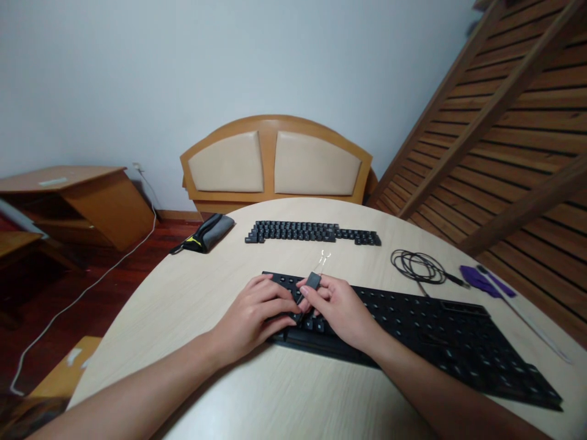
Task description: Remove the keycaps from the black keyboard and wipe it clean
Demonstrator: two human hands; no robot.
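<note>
Keyboard [410, 321], oblong black; wire-pronged tool [313, 280]

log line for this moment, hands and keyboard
left hand: on left part of keyboard | right hand: holds wire-pronged tool | loose keycaps: in rows beyond keyboard

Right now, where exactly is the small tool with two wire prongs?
In the head view, the small tool is near the middle, held in the right hand above the keyboard, pointing towards the rows of keycaps.
</note>
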